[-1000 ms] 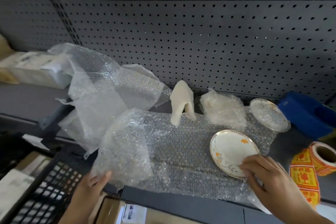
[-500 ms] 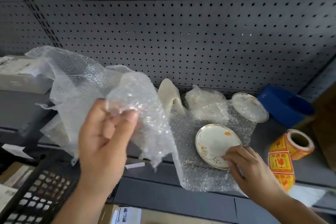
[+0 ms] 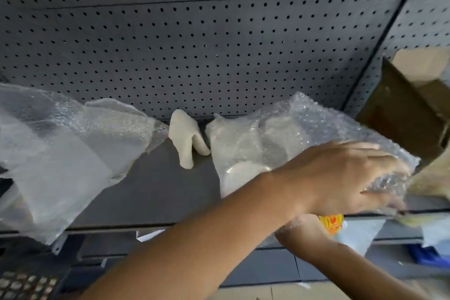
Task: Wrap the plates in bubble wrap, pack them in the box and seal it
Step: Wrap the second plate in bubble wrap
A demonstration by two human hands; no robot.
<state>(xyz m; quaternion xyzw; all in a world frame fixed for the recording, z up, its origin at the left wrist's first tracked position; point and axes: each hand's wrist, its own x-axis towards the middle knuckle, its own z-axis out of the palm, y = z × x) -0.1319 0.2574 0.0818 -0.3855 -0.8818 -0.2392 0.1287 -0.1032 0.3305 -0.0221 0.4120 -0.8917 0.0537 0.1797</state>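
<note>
Several loose sheets of bubble wrap (image 3: 60, 148) lie heaped at the left end of the grey shelf (image 3: 158, 192). They are probably spare stock, pushed aside so the middle is free for work. Below them a black crate (image 3: 22, 282) shows at the lower edge. A cream glove (image 3: 185, 139) sits against the pegboard (image 3: 194, 44) at the centre, with no hand near it. Just right of it is a crumpled clear bundle (image 3: 219, 134); I cannot make out what it holds.

Next comes the working bubble wrap sheet (image 3: 316, 124), folded up and over. A pale rounded shape (image 3: 243, 170) shows through its lower left part. It is likely the plate, lying on the shelf under the fold, though the film blurs it too much to be sure. The left hand (image 3: 341, 175) reaches across from the lower left. Its fingers are spread over the top of the fold and the thumb sits underneath, so it pinches the wrap, seemingly to keep the springy film from opening. The right hand (image 3: 306, 231) sits low beneath that wrist with wrap over its knuckles; whether it grips anything I cannot tell. A roll of yellow tape (image 3: 331, 223) peeks out just beside it, handy for fixing the fold. At the far right an open cardboard box (image 3: 401, 114) stands close, well placed to take the parcel once it is closed.
</note>
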